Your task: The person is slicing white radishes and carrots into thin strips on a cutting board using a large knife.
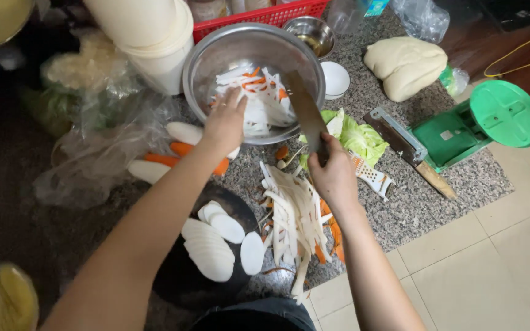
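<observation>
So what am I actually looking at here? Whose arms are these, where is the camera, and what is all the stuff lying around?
There is no machine: these are a person's bare arms, filmed by one camera worn on the head, looking down. The left hand reaches into a big steel bowl of white and orange vegetable strips. The right hand holds a cleaver, its blade tilted over the bowl's rim. On the speckled stone surface lie a pile of cut strips, white slices, a lettuce leaf, a second knife, a green slicer and pale dough.
</observation>
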